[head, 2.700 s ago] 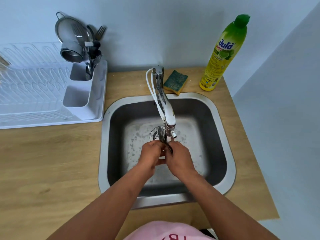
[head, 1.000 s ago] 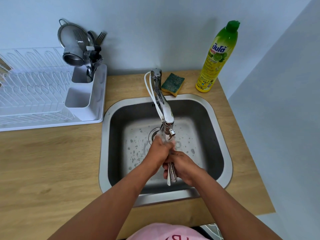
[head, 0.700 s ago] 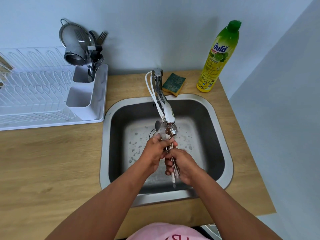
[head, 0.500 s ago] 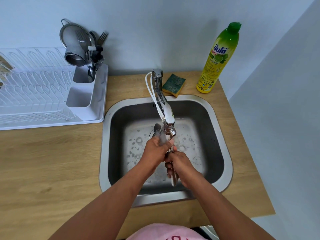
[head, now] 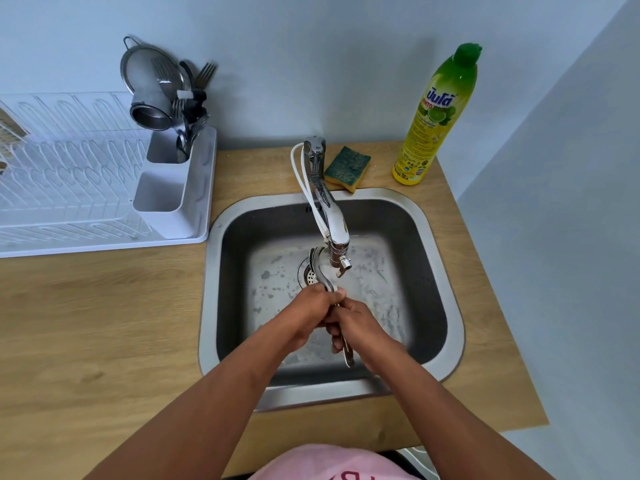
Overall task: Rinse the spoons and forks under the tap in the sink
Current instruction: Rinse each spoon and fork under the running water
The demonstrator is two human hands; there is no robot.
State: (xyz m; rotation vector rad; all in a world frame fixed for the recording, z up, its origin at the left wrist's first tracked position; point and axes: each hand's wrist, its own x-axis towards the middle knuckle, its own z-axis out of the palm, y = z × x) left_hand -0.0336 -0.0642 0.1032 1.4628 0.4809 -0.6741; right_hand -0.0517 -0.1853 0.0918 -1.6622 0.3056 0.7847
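Both hands hold a bunch of steel spoons and forks (head: 320,268) over the steel sink (head: 440,271). My left hand (head: 308,315) wraps the upper part of the bunch, just below the heads. My right hand (head: 360,329) grips the handles, whose ends stick out below at the front. The spoon heads rise beside the nozzle of the tap (head: 334,226), above the drain. Foam and water cover the sink bottom. How many pieces are in the bunch is hidden by my fingers.
A white dish rack (head: 69,188) stands on the wooden counter (head: 86,323) at left, its cutlery holder (head: 173,181) filled with more forks, a strainer and a steel cup. Behind the sink lie a green-yellow sponge (head: 348,164) and a green dish-soap bottle (head: 436,116).
My hands have rubbed up and down the bunch below the tap. The spoon heads now show more clearly beside the nozzle, and the handle ends still stick out under my right hand.
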